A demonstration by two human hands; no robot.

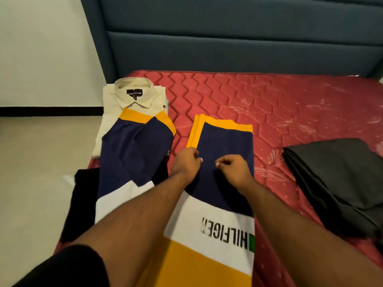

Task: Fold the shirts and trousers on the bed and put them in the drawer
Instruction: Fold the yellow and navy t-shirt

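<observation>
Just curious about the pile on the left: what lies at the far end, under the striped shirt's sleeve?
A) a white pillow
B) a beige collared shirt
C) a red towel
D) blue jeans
B: a folded beige shirt with collar and dark label lies under the striped shirt sleeve's yellow cuff.

The big black letters on the white stripe of the colourful shirt (215,224) say HILFIGER — the small black tag (134,93) in the beige shirt (132,96) collar is too tiny to read.
</observation>
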